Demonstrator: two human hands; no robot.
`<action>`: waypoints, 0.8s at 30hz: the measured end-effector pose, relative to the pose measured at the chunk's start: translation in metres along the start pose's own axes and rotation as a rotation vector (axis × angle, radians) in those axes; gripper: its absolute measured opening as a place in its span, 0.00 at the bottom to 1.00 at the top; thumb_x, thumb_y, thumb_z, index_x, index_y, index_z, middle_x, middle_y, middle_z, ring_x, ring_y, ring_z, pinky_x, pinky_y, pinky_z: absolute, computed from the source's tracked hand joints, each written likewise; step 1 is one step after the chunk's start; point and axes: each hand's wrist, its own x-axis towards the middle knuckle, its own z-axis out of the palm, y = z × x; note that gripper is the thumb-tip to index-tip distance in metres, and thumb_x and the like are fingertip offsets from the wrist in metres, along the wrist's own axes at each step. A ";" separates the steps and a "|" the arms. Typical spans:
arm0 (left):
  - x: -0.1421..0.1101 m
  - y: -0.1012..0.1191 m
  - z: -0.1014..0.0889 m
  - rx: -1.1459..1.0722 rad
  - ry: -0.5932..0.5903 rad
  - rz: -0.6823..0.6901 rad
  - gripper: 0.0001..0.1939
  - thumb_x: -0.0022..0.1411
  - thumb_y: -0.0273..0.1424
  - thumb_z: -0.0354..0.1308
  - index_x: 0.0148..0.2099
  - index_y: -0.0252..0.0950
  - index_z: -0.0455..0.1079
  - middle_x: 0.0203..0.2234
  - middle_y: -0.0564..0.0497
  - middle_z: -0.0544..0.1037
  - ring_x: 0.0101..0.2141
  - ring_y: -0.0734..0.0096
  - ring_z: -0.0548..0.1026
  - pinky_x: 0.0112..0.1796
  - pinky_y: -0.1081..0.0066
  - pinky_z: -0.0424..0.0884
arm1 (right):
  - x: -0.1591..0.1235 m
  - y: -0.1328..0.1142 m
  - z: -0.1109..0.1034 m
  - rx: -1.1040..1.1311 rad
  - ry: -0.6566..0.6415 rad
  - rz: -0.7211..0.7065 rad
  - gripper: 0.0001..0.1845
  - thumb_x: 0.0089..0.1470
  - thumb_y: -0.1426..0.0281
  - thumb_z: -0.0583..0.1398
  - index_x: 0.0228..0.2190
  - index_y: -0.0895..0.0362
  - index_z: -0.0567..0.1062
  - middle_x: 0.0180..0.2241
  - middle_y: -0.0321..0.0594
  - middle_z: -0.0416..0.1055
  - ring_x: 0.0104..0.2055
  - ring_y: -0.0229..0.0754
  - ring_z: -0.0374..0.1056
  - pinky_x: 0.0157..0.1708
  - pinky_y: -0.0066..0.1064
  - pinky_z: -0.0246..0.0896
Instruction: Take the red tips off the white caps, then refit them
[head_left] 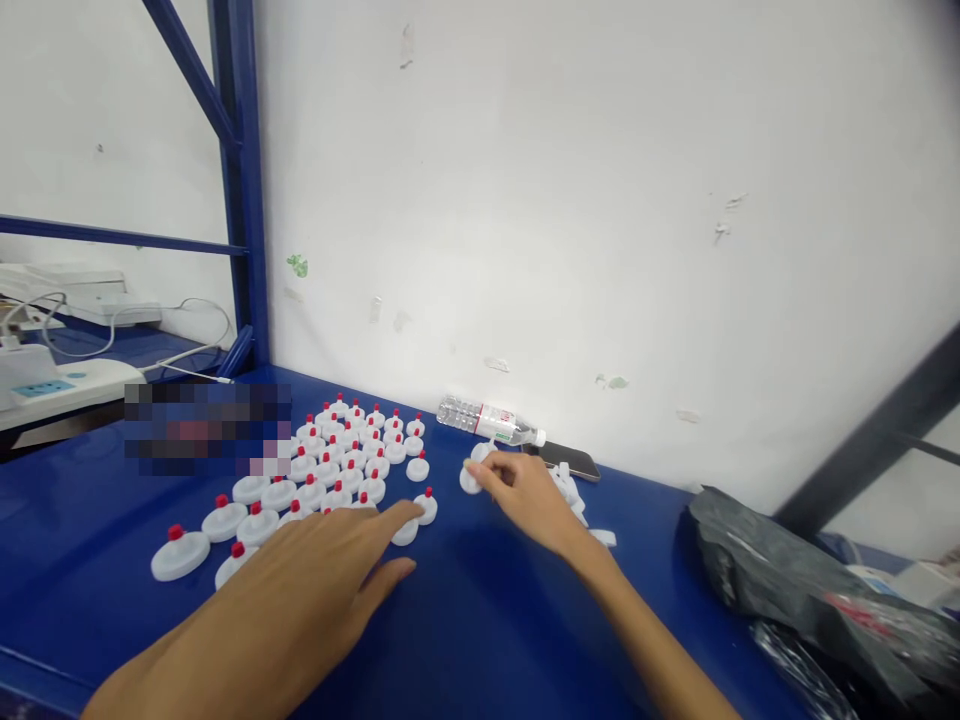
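Many white round caps with red tips (177, 556) stand in rows on the blue table (480, 620). My left hand (322, 560) reaches over the near side of these rows, its thumb and index finger apart. The index fingertip is beside or touching a red-tipped cap (426, 508), and another white cap (406, 532) shows partly behind that finger. To the right, my right hand (517, 490) pinches a white round cap (471, 480) between thumb and fingers. A second white disc (484, 453) shows just behind it, partly hidden by the fingers.
A clear water bottle (491, 420) lies against the wall, with a dark phone (566, 460) beside it. Loose white pieces (568, 487) lie beyond my right wrist. A grey plastic bag (795, 570) is at right; a power strip (75, 390) with cables is at left.
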 end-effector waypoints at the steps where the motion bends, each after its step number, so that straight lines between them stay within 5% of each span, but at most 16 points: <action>1: 0.002 0.004 0.001 -0.015 0.027 -0.004 0.27 0.72 0.38 0.54 0.71 0.54 0.66 0.56 0.49 0.82 0.54 0.49 0.80 0.54 0.49 0.73 | -0.008 -0.003 -0.002 0.169 -0.082 -0.014 0.28 0.72 0.51 0.55 0.27 0.54 0.77 0.24 0.34 0.74 0.26 0.39 0.68 0.27 0.29 0.56; 3: 0.008 0.014 0.002 -0.060 0.059 0.009 0.28 0.70 0.36 0.57 0.70 0.53 0.67 0.53 0.49 0.83 0.49 0.52 0.82 0.49 0.56 0.74 | -0.022 -0.011 -0.003 0.401 -0.246 0.008 0.29 0.69 0.49 0.58 0.23 0.55 0.73 0.20 0.33 0.69 0.22 0.36 0.61 0.23 0.28 0.50; 6: 0.014 0.031 0.000 -0.186 0.069 0.063 0.15 0.70 0.39 0.57 0.54 0.50 0.79 0.40 0.53 0.86 0.36 0.63 0.82 0.38 0.66 0.72 | -0.036 -0.025 -0.003 0.561 -0.395 0.032 0.27 0.67 0.51 0.60 0.23 0.55 0.74 0.20 0.31 0.68 0.19 0.33 0.57 0.20 0.27 0.49; 11: 0.014 0.042 -0.013 -0.228 0.058 0.071 0.16 0.72 0.38 0.51 0.37 0.44 0.79 0.29 0.54 0.83 0.30 0.68 0.78 0.32 0.69 0.66 | -0.036 -0.031 -0.002 0.691 -0.479 -0.005 0.30 0.69 0.52 0.56 0.21 0.56 0.75 0.21 0.34 0.71 0.19 0.33 0.61 0.22 0.26 0.55; 13: 0.013 0.041 -0.016 -0.153 0.032 0.061 0.16 0.71 0.35 0.50 0.36 0.42 0.78 0.29 0.53 0.82 0.31 0.66 0.77 0.33 0.68 0.64 | -0.032 -0.023 0.000 0.668 -0.434 0.008 0.33 0.71 0.49 0.52 0.24 0.56 0.79 0.21 0.35 0.73 0.19 0.34 0.61 0.23 0.27 0.56; 15: 0.014 0.039 -0.016 -0.116 0.007 0.044 0.14 0.69 0.32 0.50 0.35 0.42 0.77 0.29 0.53 0.81 0.31 0.65 0.77 0.34 0.67 0.64 | -0.027 -0.010 0.004 0.528 -0.223 0.039 0.32 0.73 0.51 0.50 0.31 0.55 0.83 0.25 0.36 0.75 0.21 0.36 0.65 0.25 0.29 0.59; 18: 0.016 0.037 -0.012 -0.097 -0.039 0.044 0.14 0.69 0.31 0.51 0.35 0.43 0.77 0.31 0.53 0.82 0.32 0.64 0.77 0.34 0.66 0.63 | -0.021 0.008 0.015 0.156 0.073 0.025 0.15 0.71 0.62 0.56 0.45 0.51 0.82 0.36 0.37 0.80 0.36 0.44 0.74 0.39 0.33 0.64; 21: 0.018 0.035 -0.005 -0.071 -0.076 0.076 0.15 0.70 0.32 0.50 0.36 0.43 0.78 0.32 0.52 0.82 0.32 0.62 0.78 0.35 0.65 0.64 | -0.018 0.016 0.027 0.014 0.066 0.026 0.16 0.69 0.65 0.60 0.56 0.49 0.77 0.42 0.37 0.80 0.45 0.48 0.75 0.45 0.36 0.64; 24: 0.019 0.033 0.002 -0.069 -0.103 0.101 0.15 0.71 0.31 0.50 0.37 0.43 0.79 0.35 0.51 0.83 0.36 0.59 0.80 0.38 0.63 0.66 | -0.017 0.014 0.034 -0.042 0.057 0.046 0.15 0.68 0.66 0.62 0.55 0.48 0.77 0.43 0.38 0.78 0.47 0.48 0.75 0.44 0.35 0.64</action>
